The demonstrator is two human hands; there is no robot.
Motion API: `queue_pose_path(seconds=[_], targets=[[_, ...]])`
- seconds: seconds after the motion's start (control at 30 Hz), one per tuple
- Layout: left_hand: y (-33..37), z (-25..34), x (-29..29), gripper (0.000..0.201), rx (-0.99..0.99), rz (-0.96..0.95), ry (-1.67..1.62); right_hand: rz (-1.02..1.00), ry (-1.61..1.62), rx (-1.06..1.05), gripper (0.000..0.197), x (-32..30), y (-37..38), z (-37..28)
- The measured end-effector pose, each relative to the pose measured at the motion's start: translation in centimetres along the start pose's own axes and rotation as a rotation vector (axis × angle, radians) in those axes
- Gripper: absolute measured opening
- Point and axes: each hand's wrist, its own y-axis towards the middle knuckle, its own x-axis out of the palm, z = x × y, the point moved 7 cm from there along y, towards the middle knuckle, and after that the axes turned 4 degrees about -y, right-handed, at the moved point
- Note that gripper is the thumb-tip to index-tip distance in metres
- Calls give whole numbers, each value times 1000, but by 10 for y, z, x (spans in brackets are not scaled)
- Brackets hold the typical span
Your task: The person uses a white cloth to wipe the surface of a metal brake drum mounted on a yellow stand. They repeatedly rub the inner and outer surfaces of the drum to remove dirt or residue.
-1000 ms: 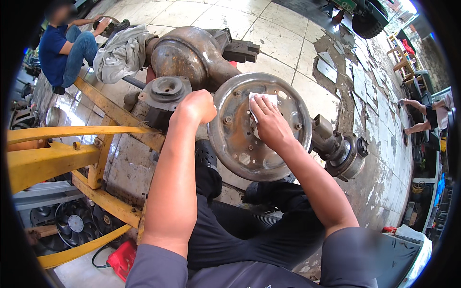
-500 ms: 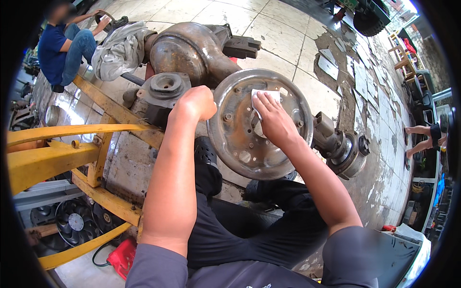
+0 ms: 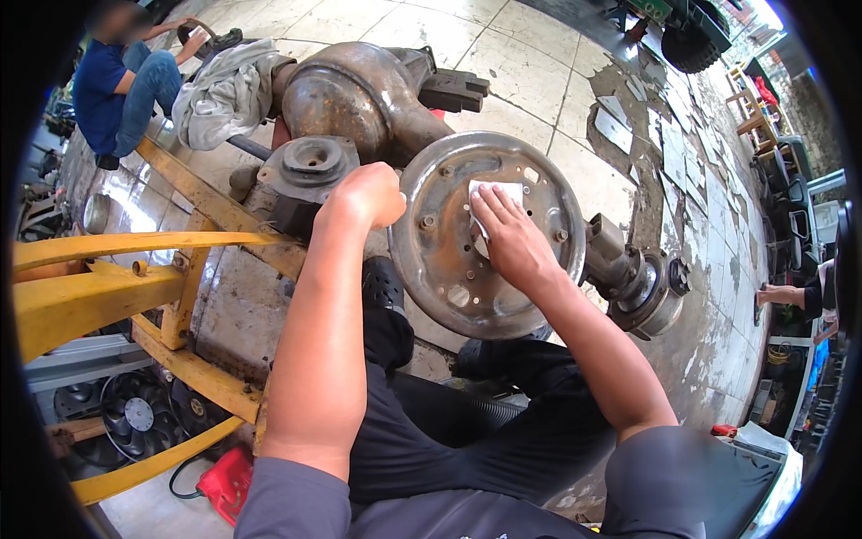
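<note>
A round, grey-brown metal brake backing plate (image 3: 431,269) with several holes and bolts stands tilted in front of me, between my knees. My left hand (image 3: 370,193) is closed at its upper left rim; the fingertips are hidden behind the fist. On the plate's face, my right hand (image 3: 507,229) presses a small folded white sheet (image 3: 512,190) under nearly straight fingers. Whether the sheet is cloth or abrasive paper, I cannot tell. Brownish stains mark the plate left of the sheet.
A rusty axle housing (image 3: 341,99) lies beyond the plate, with a grey rag (image 3: 224,99) beside it. Yellow metal frame (image 3: 99,301) stands at left. Another axle part (image 3: 646,287) lies at right. A person in blue (image 3: 99,90) crouches at far left. Broken tiles (image 3: 613,130) lie at far right.
My right hand and the white sheet have slid slightly down the plate. My left hand stays at the rim. A person at the far right edge has shifted.
</note>
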Motion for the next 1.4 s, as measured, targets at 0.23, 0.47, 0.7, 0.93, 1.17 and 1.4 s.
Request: queue_pose_path(seconds=[0.23, 0.47, 0.7, 0.93, 1.17, 1.4], targets=[[3, -2, 2, 31, 6, 6, 1, -14, -14, -31, 53, 1, -2, -5], [6, -6, 4, 32, -9, -1, -1, -39, -39, 7, 52, -2, 7, -8], [-3, 2, -1, 31, -1, -7, 7, 143, 25, 137, 45, -42, 15, 30], [8, -4, 6, 31, -22, -29, 33, 40, -20, 260, 43, -53, -29, 59], [7, -4, 4, 32, 8, -9, 44, -55, -109, 171, 51, -9, -38, 53], [1, 1, 0, 31, 10, 9, -5, -49, -37, 180, 46, -19, -33, 51]])
